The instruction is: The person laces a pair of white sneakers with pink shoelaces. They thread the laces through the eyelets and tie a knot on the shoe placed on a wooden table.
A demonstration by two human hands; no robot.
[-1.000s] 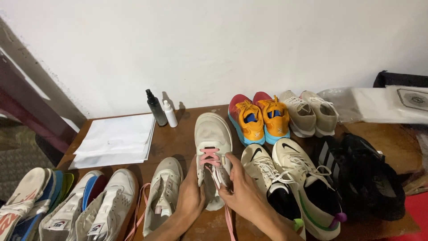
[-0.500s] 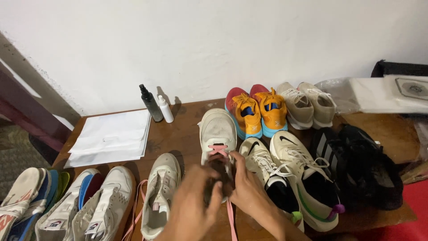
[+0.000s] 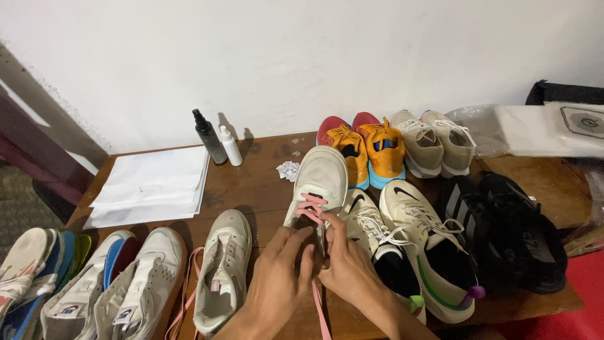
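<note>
A cream sneaker [image 3: 321,176] with a pink lace [image 3: 310,206] lies toe-away in the middle of the wooden table [image 3: 258,182]. Both hands work at its lace area. My left hand [image 3: 280,277] pinches the lace on the shoe's left side, and my right hand [image 3: 349,271] grips the lace on the right side, fingertips meeting over the eyelets. A loose end of the pink lace [image 3: 319,315] hangs down between my wrists. The matching cream sneaker [image 3: 221,271] lies to the left with its own pink lace trailing.
Orange sneakers [image 3: 368,151], beige sneakers [image 3: 434,141], white-and-black sneakers [image 3: 409,245] and black sneakers [image 3: 509,233] crowd the right. More sneakers [image 3: 113,289] sit at lower left. White paper sheets [image 3: 154,186] and two spray bottles [image 3: 217,141] stand at the back.
The view has shifted slightly. My hands stayed on the cream sneaker's pink lace, moving a little lower and closer together over the eyelets.
</note>
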